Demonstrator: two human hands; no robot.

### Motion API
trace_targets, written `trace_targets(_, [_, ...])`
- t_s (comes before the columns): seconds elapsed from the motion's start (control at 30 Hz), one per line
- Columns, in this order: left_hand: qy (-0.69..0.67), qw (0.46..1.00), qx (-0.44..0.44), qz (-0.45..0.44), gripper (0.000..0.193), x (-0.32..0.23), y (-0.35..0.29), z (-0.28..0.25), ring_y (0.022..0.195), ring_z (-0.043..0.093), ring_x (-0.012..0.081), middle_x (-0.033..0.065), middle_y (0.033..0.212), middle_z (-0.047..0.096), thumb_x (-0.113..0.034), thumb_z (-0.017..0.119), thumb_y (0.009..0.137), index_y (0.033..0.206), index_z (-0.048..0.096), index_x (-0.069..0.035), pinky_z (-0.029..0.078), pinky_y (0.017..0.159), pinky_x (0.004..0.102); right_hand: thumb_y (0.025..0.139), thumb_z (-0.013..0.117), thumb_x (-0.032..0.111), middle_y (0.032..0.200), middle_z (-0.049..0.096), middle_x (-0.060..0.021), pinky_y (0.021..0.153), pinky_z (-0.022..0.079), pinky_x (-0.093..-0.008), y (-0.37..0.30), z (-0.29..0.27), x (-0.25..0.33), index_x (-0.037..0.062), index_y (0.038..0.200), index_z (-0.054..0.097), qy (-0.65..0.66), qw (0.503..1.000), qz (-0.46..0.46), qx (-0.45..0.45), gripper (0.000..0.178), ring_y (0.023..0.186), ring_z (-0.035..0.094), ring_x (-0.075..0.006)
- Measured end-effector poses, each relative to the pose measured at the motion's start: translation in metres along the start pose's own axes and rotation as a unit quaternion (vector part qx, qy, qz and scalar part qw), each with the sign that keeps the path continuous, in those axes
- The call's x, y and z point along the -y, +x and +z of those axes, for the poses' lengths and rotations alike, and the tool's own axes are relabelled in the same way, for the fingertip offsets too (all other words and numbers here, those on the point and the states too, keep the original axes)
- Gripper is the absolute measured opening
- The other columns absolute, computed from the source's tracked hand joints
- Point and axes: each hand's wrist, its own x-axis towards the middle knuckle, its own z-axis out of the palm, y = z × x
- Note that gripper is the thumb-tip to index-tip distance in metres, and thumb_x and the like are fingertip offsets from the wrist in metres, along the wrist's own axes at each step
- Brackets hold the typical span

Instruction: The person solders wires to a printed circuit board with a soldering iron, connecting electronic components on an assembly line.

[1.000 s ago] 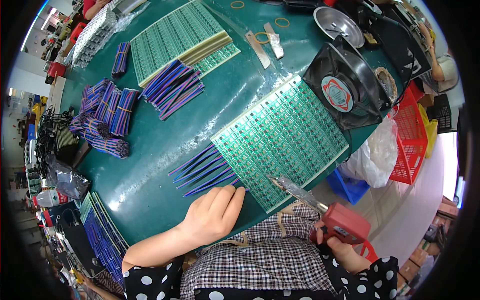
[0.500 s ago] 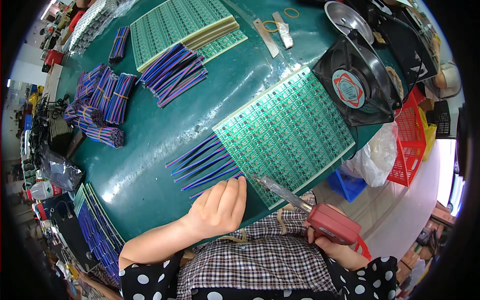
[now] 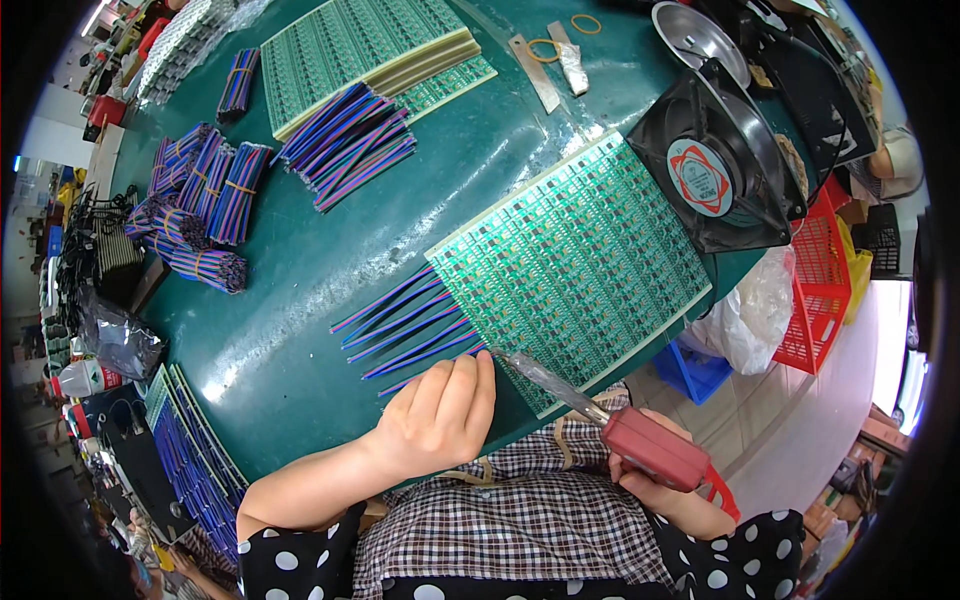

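Note:
A green circuit board panel (image 3: 580, 270) lies at an angle on the table before me. Several blue, red and black wires (image 3: 395, 335) stick out from its left edge. Fingers pinched together, my left hand (image 3: 440, 415) grips a thin wire at the panel's lower left edge; the hand covers part of that wire. My right hand (image 3: 650, 490) is wrapped around the red handle of a soldering iron (image 3: 655, 447). The iron's shaft slants up to the left over the panel, and its tip is close beside my left fingertips. Whether the tip touches is too small to tell.
A black fan (image 3: 710, 175) stands against the panel's right corner. Farther off are a stack of board panels (image 3: 360, 50), loose wires (image 3: 350, 150) and banded wire bundles (image 3: 205, 190). A metal bowl (image 3: 700, 45) sits back right. Wired panels (image 3: 195, 450) lie at lower left.
The soldering iron and my right hand have shifted slightly left, bringing the tip nearer my left fingertips. My left hand stays nearly still. Another person shows more at the lower left.

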Motion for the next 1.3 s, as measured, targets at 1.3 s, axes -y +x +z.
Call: trace_targets(1.3, [0.057, 0.997, 0.032, 0.047, 0.028, -0.004, -0.001, -0.006, 0.069, 0.061, 0.0182, 0.0124, 0.085, 0.062, -0.006, 0.063, 0.069, 0.093, 0.067, 0.007, 0.05, 0.058, 0.0234, 0.086, 0.072, 0.026, 0.116, 0.06, -0.0157, 0.064, 0.051, -0.0272, -0.019, -0.003, 0.003, 0.0005, 0.137, 0.033, 0.242, 0.969, 0.026, -0.03, 0.069, 0.075, 0.062, -0.0174])
